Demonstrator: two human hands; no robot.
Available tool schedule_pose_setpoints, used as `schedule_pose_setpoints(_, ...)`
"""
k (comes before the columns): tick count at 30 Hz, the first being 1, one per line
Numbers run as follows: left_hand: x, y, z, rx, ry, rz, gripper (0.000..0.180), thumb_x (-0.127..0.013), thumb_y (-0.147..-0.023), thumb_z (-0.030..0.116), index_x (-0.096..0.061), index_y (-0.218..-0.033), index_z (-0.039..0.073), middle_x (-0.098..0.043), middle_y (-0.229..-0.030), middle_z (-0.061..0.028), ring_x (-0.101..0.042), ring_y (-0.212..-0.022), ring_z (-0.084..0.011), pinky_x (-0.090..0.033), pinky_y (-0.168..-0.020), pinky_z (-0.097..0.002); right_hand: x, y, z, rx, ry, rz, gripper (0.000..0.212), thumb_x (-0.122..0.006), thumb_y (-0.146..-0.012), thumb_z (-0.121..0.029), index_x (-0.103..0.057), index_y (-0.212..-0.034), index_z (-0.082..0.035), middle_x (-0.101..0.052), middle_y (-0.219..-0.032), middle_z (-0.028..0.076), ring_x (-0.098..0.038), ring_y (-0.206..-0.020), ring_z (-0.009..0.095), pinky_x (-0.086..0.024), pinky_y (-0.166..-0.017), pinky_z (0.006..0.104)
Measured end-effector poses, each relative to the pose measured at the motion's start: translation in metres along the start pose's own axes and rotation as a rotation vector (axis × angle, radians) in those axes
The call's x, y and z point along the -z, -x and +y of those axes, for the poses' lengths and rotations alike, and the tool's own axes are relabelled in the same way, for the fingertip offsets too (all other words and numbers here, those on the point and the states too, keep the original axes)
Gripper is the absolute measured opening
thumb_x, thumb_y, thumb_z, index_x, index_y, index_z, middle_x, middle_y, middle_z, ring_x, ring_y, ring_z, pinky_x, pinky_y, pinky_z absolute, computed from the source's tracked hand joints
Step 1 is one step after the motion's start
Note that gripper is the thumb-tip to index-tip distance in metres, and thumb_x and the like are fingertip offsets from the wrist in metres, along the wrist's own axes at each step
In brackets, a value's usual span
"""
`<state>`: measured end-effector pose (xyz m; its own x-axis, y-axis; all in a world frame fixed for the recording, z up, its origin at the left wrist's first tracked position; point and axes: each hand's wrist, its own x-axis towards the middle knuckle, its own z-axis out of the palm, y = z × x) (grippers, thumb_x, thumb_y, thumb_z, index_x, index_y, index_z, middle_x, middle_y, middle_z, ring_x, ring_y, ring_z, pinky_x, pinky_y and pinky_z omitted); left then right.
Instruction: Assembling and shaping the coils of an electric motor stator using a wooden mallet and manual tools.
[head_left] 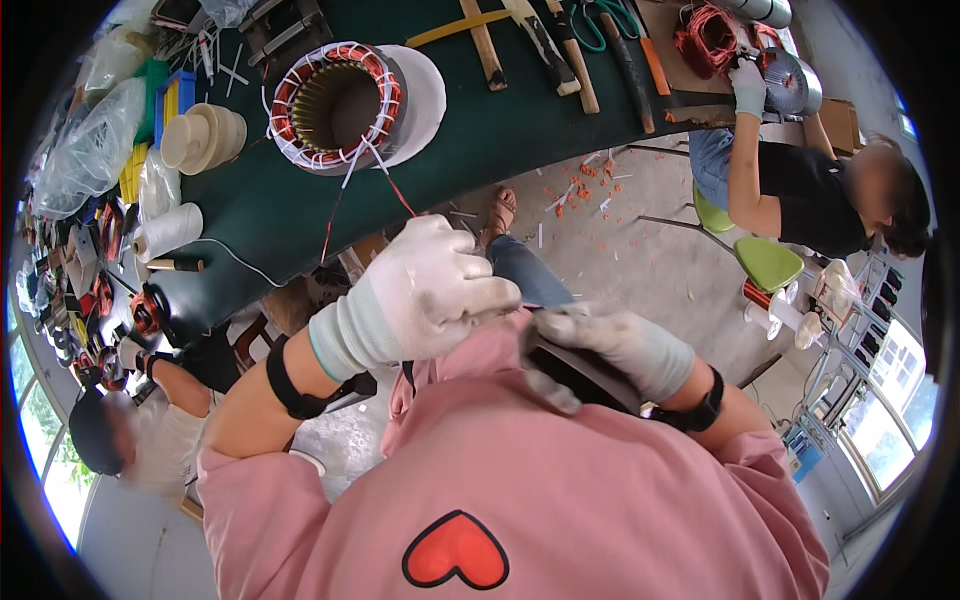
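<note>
My left hand (pixel 425 290), in a white work glove, hovers before my chest with its fingers curled closed; whatever they may hold is hidden. To its right, my gloved right hand (pixel 625 345), slightly blurred, grips a dark, flat rectangular object (pixel 580 375) whose kind I cannot make out. Beyond the left hand, a motor stator (pixel 393 140) with red windings laced in white cord lies on the dark green table (pixel 480 135). Red and white leads (pixel 345 190) trail from the stator over the table edge toward my left hand.
Hammers (pixel 485 45), green-handled scissors (pixel 600 25) and other tools lie at the back. White cord spools (pixel 168 232) and plastic bags (pixel 95 150) crowd the left. One co-worker (pixel 790 190) handles a coil part at right; another (pixel 150 430) works at left. Orange scraps (pixel 580 190) litter the floor.
</note>
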<state>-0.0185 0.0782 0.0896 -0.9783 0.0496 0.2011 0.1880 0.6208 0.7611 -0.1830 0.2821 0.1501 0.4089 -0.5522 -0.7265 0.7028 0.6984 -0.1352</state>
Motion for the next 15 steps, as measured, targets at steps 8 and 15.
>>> schedule_pose_setpoints(8,-0.001,-0.006,0.000,0.001,0.018,-0.015,0.023,-0.078,-0.067,0.012,-0.074,-0.090,0.014,-0.058,-0.069,-0.0003,-0.058,-0.072,-0.0240,-0.045,-0.075,-0.0386,0.005,0.001,-0.003,0.008,-0.020,0.008,0.051,-0.046,-0.111,-0.047,-0.066,-0.100,-0.002,-0.064,-0.084,0.005,-0.061,-0.071,0.015,-0.051,-0.070,0.0266)
schedule_pose_setpoints(15,-0.006,-0.011,0.004,0.028,-0.014,0.035,0.023,-0.079,-0.068,0.010,-0.075,-0.091,0.015,-0.058,-0.068,-0.0003,-0.057,-0.071,-0.0239,-0.044,-0.074,-0.0389,0.001,-0.005,-0.009,0.084,0.083,0.121,0.045,-0.056,-0.108,-0.046,-0.065,-0.111,-0.002,-0.068,-0.088,0.006,-0.065,-0.073,0.015,-0.056,-0.068,0.0296)
